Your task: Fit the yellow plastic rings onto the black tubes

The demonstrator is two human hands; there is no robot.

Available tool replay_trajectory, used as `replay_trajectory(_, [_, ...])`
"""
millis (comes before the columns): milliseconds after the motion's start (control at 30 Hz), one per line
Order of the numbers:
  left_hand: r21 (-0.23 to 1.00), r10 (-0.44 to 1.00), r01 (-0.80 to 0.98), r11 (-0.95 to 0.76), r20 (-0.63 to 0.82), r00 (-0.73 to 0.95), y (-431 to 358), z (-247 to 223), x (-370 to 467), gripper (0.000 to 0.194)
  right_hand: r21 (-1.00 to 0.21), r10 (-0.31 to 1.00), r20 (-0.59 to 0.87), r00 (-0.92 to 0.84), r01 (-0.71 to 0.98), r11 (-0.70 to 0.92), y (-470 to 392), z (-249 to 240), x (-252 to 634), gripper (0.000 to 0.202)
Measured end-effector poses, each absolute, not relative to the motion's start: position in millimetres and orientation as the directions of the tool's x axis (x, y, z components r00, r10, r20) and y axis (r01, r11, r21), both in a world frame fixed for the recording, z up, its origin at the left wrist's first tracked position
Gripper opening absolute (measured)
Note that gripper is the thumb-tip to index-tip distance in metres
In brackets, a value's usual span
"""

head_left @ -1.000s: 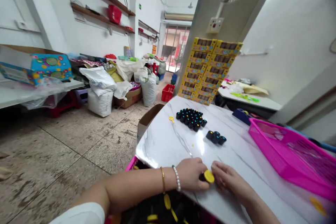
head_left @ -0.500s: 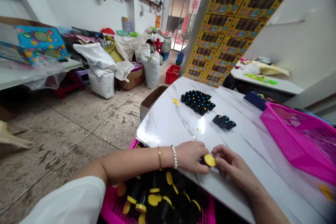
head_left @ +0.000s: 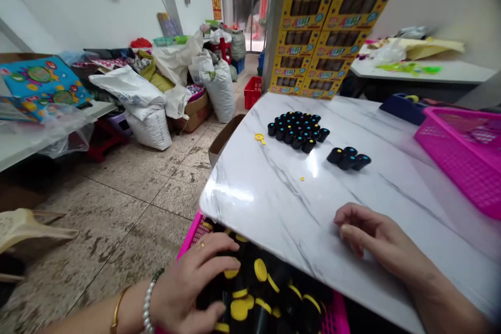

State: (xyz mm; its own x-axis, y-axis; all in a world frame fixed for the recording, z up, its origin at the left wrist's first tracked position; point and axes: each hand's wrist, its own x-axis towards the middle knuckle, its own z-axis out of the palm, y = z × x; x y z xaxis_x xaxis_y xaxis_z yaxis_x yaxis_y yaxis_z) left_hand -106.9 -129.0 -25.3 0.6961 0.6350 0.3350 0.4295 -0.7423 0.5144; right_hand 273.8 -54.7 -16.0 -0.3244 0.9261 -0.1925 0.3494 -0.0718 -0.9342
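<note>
My left hand point(head_left: 195, 282) is over the pink basket point(head_left: 340, 318) below the table edge, fingers apart and holding nothing. In that basket lie several black containers with yellow lids point(head_left: 260, 270). My right hand point(head_left: 371, 235) rests at the white marbled table point(head_left: 274, 209), fingers loosely curled and parted, with nothing visible in it. Farther back on the table stands a cluster of black pieces with blue and yellow dots point(head_left: 297, 130). A smaller group of similar pieces point(head_left: 348, 158) is to its right. A tiny yellow piece point(head_left: 302, 178) and a yellow ring-shaped piece point(head_left: 260, 139) lie nearby.
Stacked yellow boxes point(head_left: 317, 31) stand at the table's back. A second pink basket point(head_left: 465, 156) and a dark blue box point(head_left: 403, 109) are at the right. A cardboard box point(head_left: 225, 141) stands beside the table's left edge, with white sacks point(head_left: 146, 120) on the floor beyond.
My left hand has left the table and moved down-left over the basket; the yellow-lidded container it held is no longer in it. My right hand has shifted right. The camera view has tilted down.
</note>
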Motion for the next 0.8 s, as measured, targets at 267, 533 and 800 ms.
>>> replay_trajectory(267, [0.410, 0.851, 0.762, -0.502, 0.391, 0.350, 67, 7, -42, 0.025, -0.938, 0.945, -0.189, -0.268, 0.333, -0.094, -52, -23, 273, 0.028])
replay_trajectory(533, [0.302, 0.850, 0.805, -0.510, 0.317, 0.420, 137, -15, -17, 0.021, -0.953, 0.968, -0.119, -0.219, 0.300, -0.049, -56, -22, 265, 0.024])
replay_trajectory(800, [0.501, 0.749, 0.564, -0.657, 0.347, 0.565, 54, -8, 47, 0.031, -0.992, 0.994, -0.104, -0.018, 0.077, -0.103, -40, -8, 247, 0.040])
